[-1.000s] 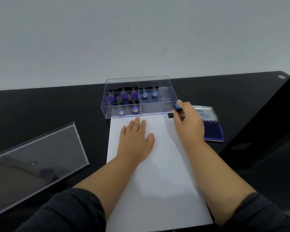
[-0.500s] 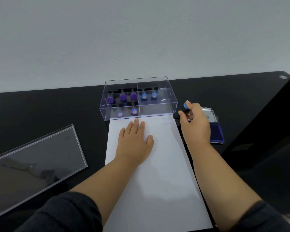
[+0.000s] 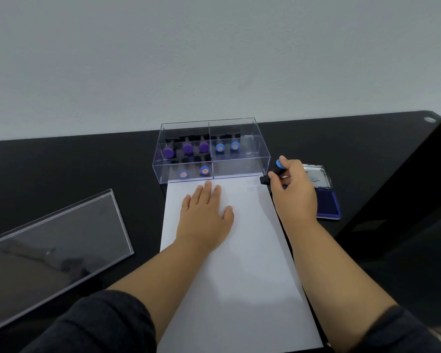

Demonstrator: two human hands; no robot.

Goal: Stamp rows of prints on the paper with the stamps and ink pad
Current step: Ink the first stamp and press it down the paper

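We press our left hand [image 3: 205,215] flat, fingers spread, on the white paper [image 3: 239,276] so it cannot slide, while our right hand [image 3: 292,192] pinches a blue-capped stamp [image 3: 275,171] at the sheet's top right corner beside one faint print [image 3: 254,189]. The open ink pad [image 3: 327,202] lies just right; the clear stamp box [image 3: 239,169] crowds the paper's top edge.

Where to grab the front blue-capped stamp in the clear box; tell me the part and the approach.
Pinch the front blue-capped stamp by its round cap, coming straight down through the open top of the clear box. It stands upright behind the box's front wall, so no side approach is open. Its nearest neighbour appears to leave finger room.
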